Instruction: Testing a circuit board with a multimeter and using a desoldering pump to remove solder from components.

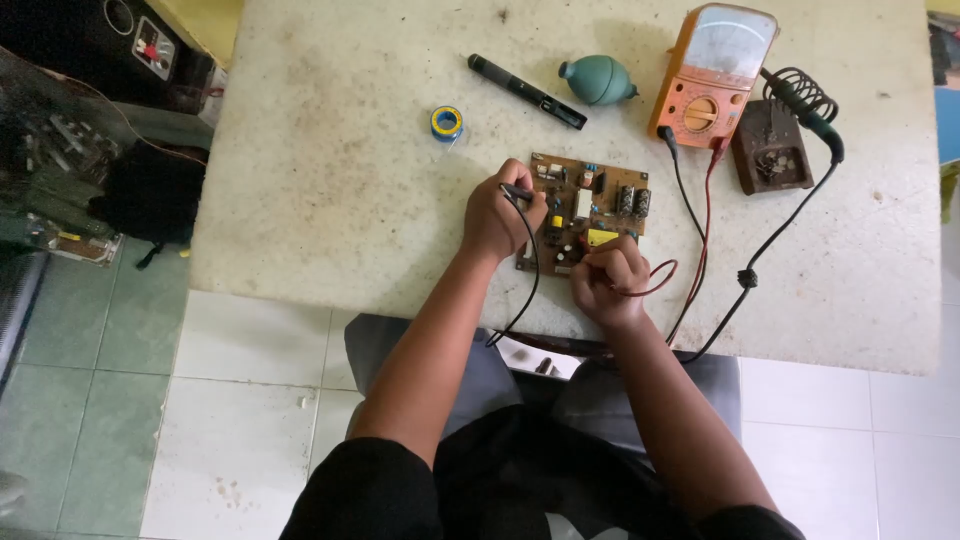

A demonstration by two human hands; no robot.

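The left hand (497, 218) is gripping a black probe (519, 192) and the right hand (606, 283) is pinching a red probe, mostly hidden by its fingers; both tips are pressing onto the circuit board (588, 210). The board is lying flat on the counter (330, 160), long axis running left to right, directly beneath and between the hands. The meter (712, 72) is sitting beyond, well apart, its leads trailing back.
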